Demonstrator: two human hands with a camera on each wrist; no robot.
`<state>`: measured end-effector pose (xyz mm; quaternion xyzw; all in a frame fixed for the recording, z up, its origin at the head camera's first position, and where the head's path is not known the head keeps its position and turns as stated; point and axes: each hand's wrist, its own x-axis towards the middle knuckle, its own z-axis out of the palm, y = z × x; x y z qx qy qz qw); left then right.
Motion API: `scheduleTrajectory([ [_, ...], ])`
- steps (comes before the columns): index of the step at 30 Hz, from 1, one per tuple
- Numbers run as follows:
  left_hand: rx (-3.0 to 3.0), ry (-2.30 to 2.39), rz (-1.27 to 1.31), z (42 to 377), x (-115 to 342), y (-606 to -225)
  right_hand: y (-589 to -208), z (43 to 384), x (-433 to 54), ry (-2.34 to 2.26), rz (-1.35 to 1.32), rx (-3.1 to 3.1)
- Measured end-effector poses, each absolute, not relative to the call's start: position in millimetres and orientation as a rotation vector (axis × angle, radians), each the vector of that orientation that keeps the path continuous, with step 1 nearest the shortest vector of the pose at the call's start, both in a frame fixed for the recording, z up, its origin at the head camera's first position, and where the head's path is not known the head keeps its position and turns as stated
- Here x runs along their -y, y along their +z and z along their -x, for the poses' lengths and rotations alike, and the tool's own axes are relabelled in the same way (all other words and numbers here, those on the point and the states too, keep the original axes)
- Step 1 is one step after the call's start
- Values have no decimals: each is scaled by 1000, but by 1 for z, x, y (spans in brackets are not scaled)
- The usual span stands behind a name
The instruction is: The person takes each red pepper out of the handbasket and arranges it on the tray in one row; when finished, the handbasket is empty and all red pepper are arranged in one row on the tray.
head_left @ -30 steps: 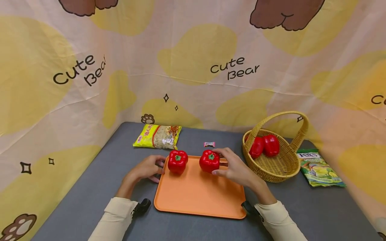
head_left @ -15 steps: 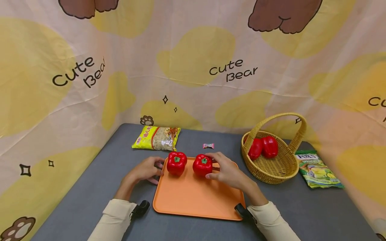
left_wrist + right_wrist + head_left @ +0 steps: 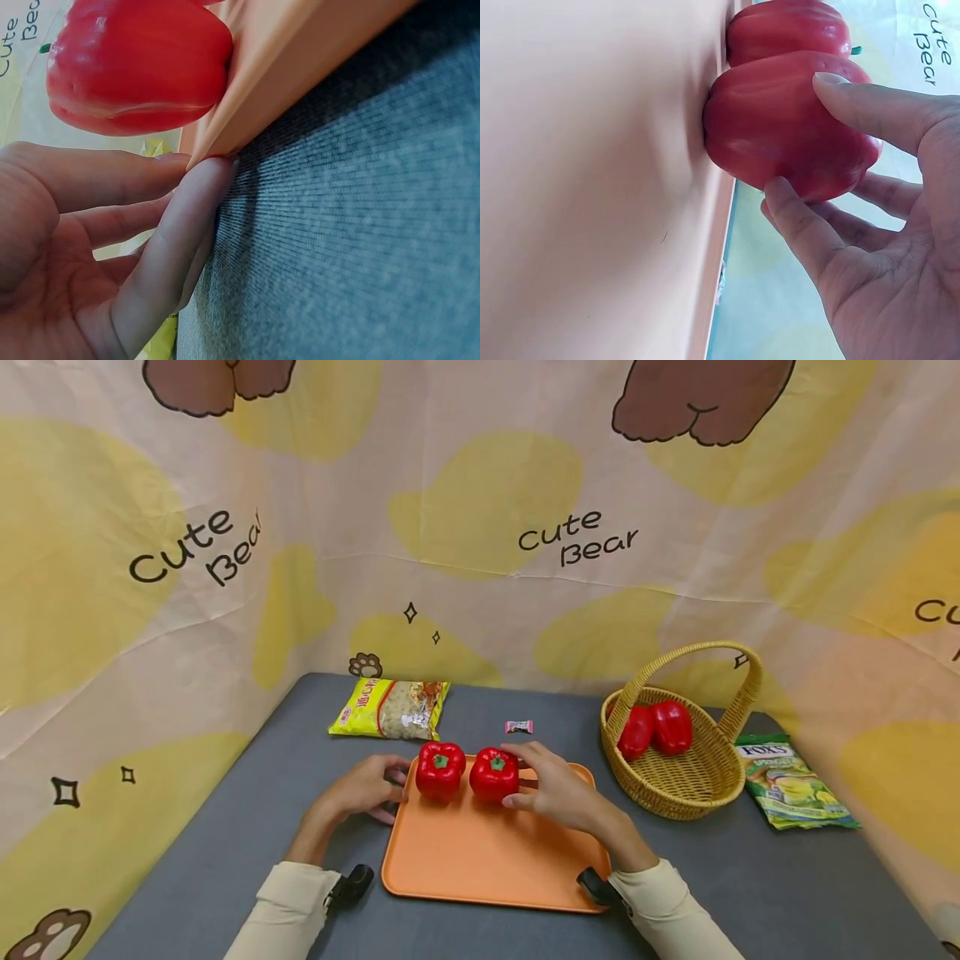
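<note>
An orange tray (image 3: pixel 495 860) lies on the table with two red bell peppers near its far edge, green stems up. My left hand (image 3: pixel 369 788) is at the tray's left edge; in the left wrist view its thumb and index finger (image 3: pixel 112 176) pinch the rim. Just above that grip is the left bell pepper (image 3: pixel 439 772). My right hand (image 3: pixel 558 789) holds the right bell pepper (image 3: pixel 493 777) from its right side, thumb and fingers spread round it. In the right wrist view this pepper (image 3: pixel 780 124) rests on or barely above the tray.
At the back right stands a wicker basket (image 3: pixel 678 797) with a tall handle and red peppers (image 3: pixel 671 727) inside. A green FOX'S bag (image 3: pixel 798 785) lies right of it. Behind the tray are a yellow food bag (image 3: pixel 390 708) and a small pink wrapped candy (image 3: pixel 519 727).
My right hand has brought its bell pepper leftward across the tray, closer to the other pepper. The left hand stays at the tray's edge.
</note>
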<state>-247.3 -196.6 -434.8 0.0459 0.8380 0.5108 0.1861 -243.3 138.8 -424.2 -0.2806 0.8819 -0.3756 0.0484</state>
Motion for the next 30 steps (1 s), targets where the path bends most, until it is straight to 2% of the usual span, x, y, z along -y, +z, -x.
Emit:
scheduleTrajectory([
  [17,-2362,1429,-113,246,195,-431,-424,244,-134,-1136,881,-2673],
  [30,-2362,1425,-109,247,196,-434,-414,236,-159,-1254,949,-2668],
])
